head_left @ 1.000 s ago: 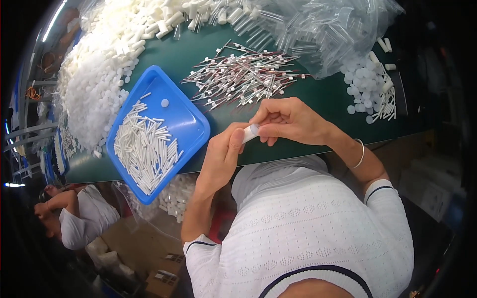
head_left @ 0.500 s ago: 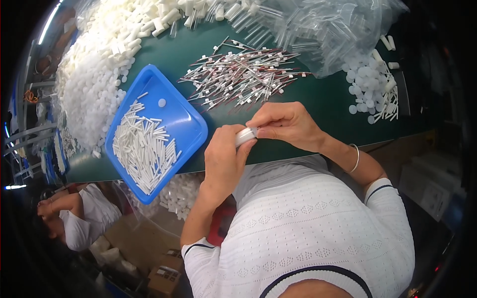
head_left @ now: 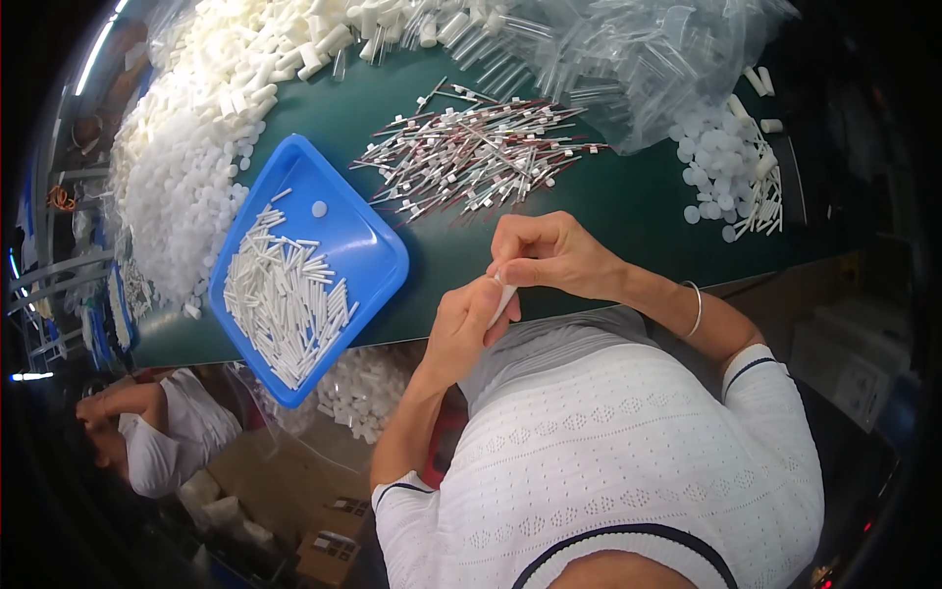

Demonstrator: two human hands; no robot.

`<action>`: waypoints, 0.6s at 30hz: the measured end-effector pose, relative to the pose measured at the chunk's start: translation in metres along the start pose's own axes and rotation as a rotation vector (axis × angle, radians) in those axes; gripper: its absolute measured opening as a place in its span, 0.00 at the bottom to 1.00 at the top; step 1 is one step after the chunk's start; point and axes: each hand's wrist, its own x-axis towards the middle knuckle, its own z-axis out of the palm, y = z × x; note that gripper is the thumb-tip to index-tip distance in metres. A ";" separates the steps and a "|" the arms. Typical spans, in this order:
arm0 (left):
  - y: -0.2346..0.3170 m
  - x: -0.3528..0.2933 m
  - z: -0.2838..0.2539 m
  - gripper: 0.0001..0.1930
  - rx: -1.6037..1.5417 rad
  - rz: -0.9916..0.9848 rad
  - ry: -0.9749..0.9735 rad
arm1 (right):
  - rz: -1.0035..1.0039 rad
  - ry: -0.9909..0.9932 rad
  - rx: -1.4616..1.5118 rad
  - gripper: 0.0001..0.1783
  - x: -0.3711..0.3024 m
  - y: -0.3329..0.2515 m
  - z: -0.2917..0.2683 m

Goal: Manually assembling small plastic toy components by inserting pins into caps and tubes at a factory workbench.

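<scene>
White plastic tube (head_left: 502, 300) in my view, pinched between left hand (head_left: 461, 329) and right hand (head_left: 549, 253), both grips closed on it, above the counter (head_left: 608, 206) edge.

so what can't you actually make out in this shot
- Head view: small white piece between left hand and right hand; fingers cover most of it, shape unclear.
- Thin swab-like sticks: tips too small to tell.
- Clear tubes: cut by top edge, blurred by plastic bag.
</scene>
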 end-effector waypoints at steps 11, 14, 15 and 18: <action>-0.012 0.017 0.040 0.26 -0.808 -0.006 0.077 | -0.479 0.172 -1.025 0.40 -0.025 -0.009 0.023; -0.014 0.013 0.050 0.25 -0.884 -0.006 0.139 | -0.599 0.213 -1.134 0.39 -0.022 -0.004 0.025; -0.016 0.011 0.051 0.25 -0.940 -0.006 0.147 | -0.621 0.209 -1.138 0.39 -0.022 -0.004 0.026; -0.023 0.000 0.048 0.24 -0.918 0.040 0.049 | -0.517 0.102 -1.083 0.39 -0.025 -0.005 0.027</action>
